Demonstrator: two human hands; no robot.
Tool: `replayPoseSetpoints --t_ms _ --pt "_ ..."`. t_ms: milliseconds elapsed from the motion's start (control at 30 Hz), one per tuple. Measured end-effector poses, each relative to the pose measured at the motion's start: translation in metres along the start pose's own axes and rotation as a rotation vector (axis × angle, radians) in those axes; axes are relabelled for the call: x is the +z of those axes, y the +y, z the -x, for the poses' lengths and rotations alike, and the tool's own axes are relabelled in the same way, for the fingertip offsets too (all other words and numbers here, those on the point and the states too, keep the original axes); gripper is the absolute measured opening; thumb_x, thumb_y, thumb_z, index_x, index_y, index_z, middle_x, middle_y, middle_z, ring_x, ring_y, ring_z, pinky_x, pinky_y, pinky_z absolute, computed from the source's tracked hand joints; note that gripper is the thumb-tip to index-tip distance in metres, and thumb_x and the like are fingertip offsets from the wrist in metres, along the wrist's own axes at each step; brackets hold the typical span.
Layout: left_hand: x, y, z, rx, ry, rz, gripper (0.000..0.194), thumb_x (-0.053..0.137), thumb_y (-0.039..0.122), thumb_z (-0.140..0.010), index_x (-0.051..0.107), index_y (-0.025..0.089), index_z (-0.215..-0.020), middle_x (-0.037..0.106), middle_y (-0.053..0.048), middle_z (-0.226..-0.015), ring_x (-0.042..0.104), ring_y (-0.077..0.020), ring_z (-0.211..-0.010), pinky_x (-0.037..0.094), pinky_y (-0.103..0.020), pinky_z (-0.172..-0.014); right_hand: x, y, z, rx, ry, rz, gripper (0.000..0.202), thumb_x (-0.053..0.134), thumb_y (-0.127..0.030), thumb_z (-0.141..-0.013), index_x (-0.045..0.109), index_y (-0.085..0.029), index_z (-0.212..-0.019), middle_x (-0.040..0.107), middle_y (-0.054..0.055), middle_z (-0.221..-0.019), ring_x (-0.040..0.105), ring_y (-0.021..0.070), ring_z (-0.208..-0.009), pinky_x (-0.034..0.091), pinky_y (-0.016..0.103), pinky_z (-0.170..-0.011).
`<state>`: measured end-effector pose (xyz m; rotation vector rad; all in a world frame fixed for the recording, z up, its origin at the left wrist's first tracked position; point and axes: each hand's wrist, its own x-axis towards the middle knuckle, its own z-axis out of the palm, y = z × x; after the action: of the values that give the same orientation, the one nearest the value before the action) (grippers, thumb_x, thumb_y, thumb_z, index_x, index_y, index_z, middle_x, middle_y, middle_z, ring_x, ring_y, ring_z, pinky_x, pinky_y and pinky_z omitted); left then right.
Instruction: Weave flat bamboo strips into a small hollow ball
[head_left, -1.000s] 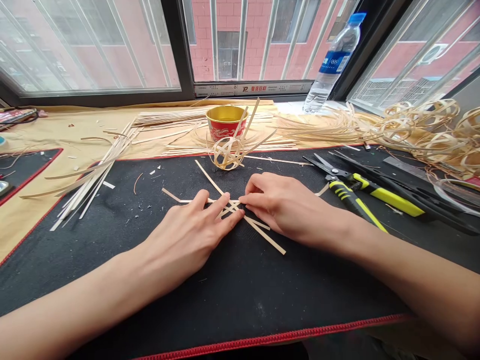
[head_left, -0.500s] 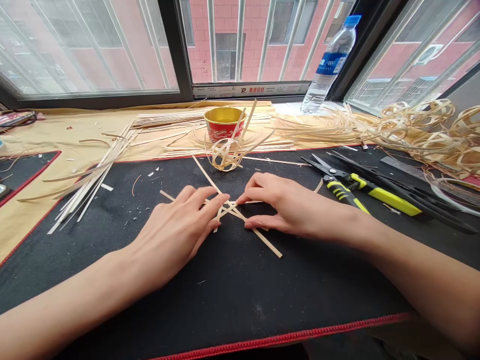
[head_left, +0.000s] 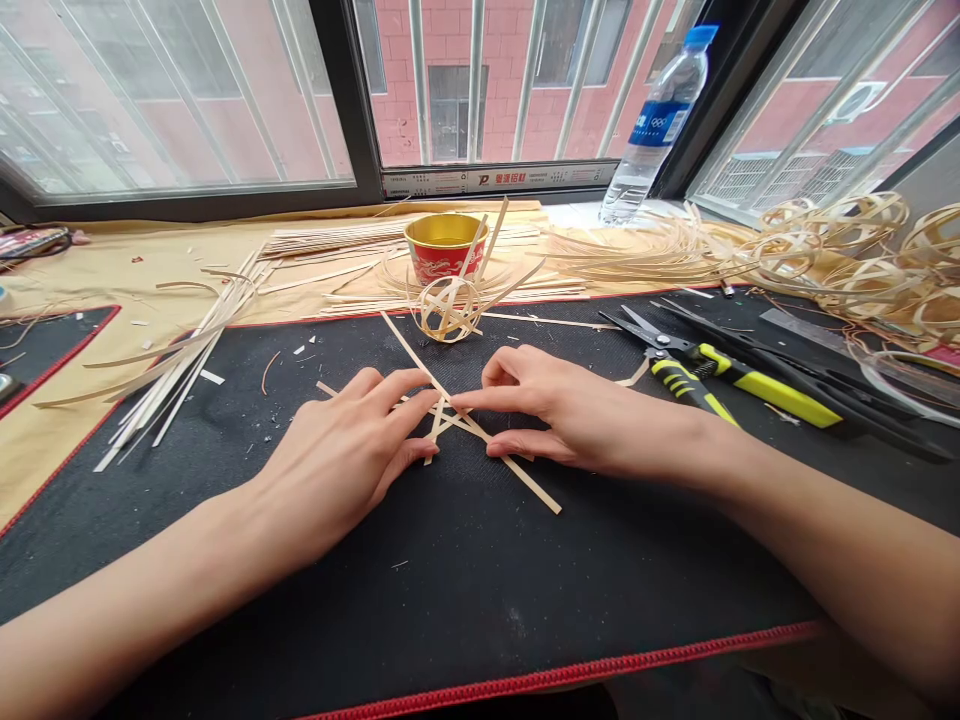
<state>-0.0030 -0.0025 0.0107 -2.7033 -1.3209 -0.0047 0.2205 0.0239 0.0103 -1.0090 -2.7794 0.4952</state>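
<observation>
Your left hand point(head_left: 341, 460) lay flat and open on the black mat point(head_left: 465, 590), its fingertips pressing down the crossed bamboo strips point(head_left: 457, 420) at the mat's middle. Your right hand point(head_left: 559, 405) rested just beside it, loosely curled, forefinger and thumb touching the same strips without gripping them. Beyond them sat a small woven ball point(head_left: 450, 308), with the yellow-handled cutters point(head_left: 720, 385) to the right.

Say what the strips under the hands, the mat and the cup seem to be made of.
Strips: probably bamboo or similar split wood, pale, thin, flat, matte.
Mat: likely fabric-topped, black, dull, red stitched edge.
Cup: perhaps foil-lined paper, shiny gold inside, red printed outside.
</observation>
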Motion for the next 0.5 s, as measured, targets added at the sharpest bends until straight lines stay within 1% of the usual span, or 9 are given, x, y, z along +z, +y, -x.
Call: replayPoseSetpoints --t_ms 100,167,333,400,500 --pt "0.001 -0.003 0.0 0.029 0.008 -0.004 0.031 0.041 0.033 -0.095 0.057 0.024 -0.119 0.063 -0.002 -0.124 0.057 -0.0237 -0.093 0.042 -0.027 -0.049 0.0 0.001 -0.001 -0.033 -0.031 0.018 0.039 0.057 -0.032 -0.089 0.059 -0.025 -0.128 0.049 0.011 -0.106 0.048 0.0227 -0.098 0.043 0.04 -0.091" --pt "0.0 -0.007 0.0 0.045 0.0 0.015 0.032 0.042 0.035 -0.094 0.056 0.025 -0.122 0.065 -0.001 -0.12 0.057 -0.0236 -0.091 0.043 -0.027 -0.05 -0.001 0.001 0.0 -0.036 -0.042 0.017 0.04 0.056 -0.032 -0.09 0.058 -0.025 -0.129 0.049 0.011 -0.107 0.048 0.0224 -0.098 0.043 0.04 -0.091" --pt "-0.006 -0.015 -0.001 0.113 -0.05 0.088 0.046 0.054 0.051 -0.086 0.055 0.025 -0.124 0.063 -0.004 -0.122 0.058 -0.024 -0.095 0.05 -0.032 -0.059 -0.002 0.002 0.001 -0.048 -0.011 0.007 0.04 0.057 -0.033 -0.089 0.058 -0.027 -0.129 0.049 0.01 -0.104 0.049 0.021 -0.096 0.044 0.039 -0.09" --pt "-0.008 -0.015 0.0 0.105 -0.069 0.08 0.045 0.052 0.05 -0.087 0.056 0.024 -0.124 0.062 -0.005 -0.124 0.057 -0.0246 -0.097 0.051 -0.032 -0.059 -0.002 0.002 0.0 -0.047 -0.009 0.006 0.041 0.057 -0.033 -0.089 0.058 -0.027 -0.129 0.049 0.01 -0.104 0.049 0.0212 -0.096 0.044 0.039 -0.09" --pt "-0.008 -0.011 0.0 0.102 -0.073 0.048 0.038 0.045 0.045 -0.092 0.056 0.025 -0.123 0.061 -0.004 -0.127 0.057 -0.0245 -0.097 0.049 -0.031 -0.057 -0.001 0.002 -0.001 -0.036 -0.022 0.005 0.04 0.058 -0.033 -0.089 0.059 -0.026 -0.128 0.049 0.011 -0.105 0.049 0.0222 -0.097 0.044 0.04 -0.09"
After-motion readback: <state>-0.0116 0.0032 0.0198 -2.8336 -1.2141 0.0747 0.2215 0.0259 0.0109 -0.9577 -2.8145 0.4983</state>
